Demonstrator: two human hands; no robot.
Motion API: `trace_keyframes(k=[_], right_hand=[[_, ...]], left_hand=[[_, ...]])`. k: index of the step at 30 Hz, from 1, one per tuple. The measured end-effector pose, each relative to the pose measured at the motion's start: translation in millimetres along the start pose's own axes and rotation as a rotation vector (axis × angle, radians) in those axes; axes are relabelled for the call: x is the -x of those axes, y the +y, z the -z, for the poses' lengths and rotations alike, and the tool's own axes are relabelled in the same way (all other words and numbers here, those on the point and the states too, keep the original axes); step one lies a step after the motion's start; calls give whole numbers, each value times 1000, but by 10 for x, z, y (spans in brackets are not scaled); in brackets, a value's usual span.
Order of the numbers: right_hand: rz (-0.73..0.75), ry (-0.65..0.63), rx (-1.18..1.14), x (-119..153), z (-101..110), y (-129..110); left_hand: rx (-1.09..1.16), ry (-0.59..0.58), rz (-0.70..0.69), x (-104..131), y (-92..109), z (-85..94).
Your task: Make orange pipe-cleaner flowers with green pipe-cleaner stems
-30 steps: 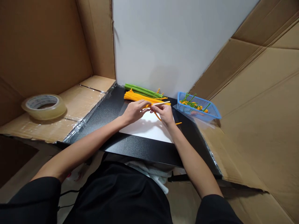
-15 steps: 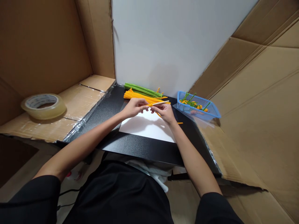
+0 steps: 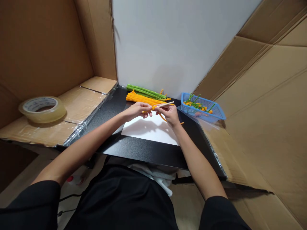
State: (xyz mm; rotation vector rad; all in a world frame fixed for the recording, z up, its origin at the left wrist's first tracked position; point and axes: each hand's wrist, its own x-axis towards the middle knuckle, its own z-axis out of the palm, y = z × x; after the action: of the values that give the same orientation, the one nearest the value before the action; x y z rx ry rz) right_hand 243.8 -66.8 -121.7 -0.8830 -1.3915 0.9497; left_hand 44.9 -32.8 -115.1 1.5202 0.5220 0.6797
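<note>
Over the white sheet of paper [image 3: 148, 128], both hands are closed around a thin pale wooden stick [image 3: 165, 104] with an orange pipe cleaner [image 3: 153, 108] coiled on it. My left hand [image 3: 137, 110] pinches the stick at the left of the coil. My right hand [image 3: 170, 115] has thumb and finger pressed together at the coil's right side, on the pipe cleaner. The loose orange tail curves below the right hand and shows again beyond the wrist. Fingers hide part of the coil.
Behind the hands lie a bundle of orange pipe cleaners [image 3: 139, 98] and a green bundle [image 3: 145, 91]. A blue basket [image 3: 217, 117] at right holds several green and orange pieces. Clear tape [image 3: 59, 113] rests on cardboard at left. Cardboard walls flank the black table [image 3: 141, 151].
My left hand has shifted slightly left and its fingers have spread a little from the coil. My right hand stays almost in place. The orange tail has swung slightly.
</note>
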Motion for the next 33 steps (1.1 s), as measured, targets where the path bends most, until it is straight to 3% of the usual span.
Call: trace_keyframes(k=[5,8,14,17,27,33], right_hand=[[-8,113,-4,-28,21,74],[-18,124,32,-18,4,60],[24,129,158,15,6,-14],[42,128,152,18,3,-5],[7,128,111,4,-12,13],[-69,6,44,-18,71,22]], left_hand=[[-588,351,-379,6,-62,-64],[-698,427,-486,22,-99,-65],[-389,286,-358,-2,-113,-78],[-319,288,-327,-25,-117,-92],[-456,332,-366,21,-70,-107],[-284,144,-136,-28,9,40]])
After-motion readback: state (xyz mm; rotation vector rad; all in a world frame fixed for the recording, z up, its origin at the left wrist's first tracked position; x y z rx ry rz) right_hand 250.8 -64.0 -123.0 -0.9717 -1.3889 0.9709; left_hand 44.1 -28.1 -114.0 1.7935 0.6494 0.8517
